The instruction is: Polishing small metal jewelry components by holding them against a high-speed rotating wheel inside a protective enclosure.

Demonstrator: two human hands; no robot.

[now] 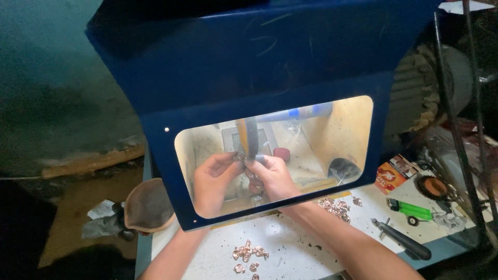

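Both my hands reach under a blue hood (249, 67) and show through its clear window (337, 129). My left hand (212, 179) and my right hand (272, 176) pinch one small metal piece (249, 162) together. They hold it against the lower edge of a spinning polishing wheel (248, 136), which looks dark with a yellow side. The piece is mostly hidden by my fingertips. The inside of the hood is lit and dusty beige.
Small copper-coloured pieces lie in a heap (249, 253) on the white bench (290, 246) near my left forearm, another heap (336, 206) sits by my right arm. A black-handled tool (402, 239), a green lighter (412, 210), an orange box (388, 177) and a motor (430, 88) are at right.
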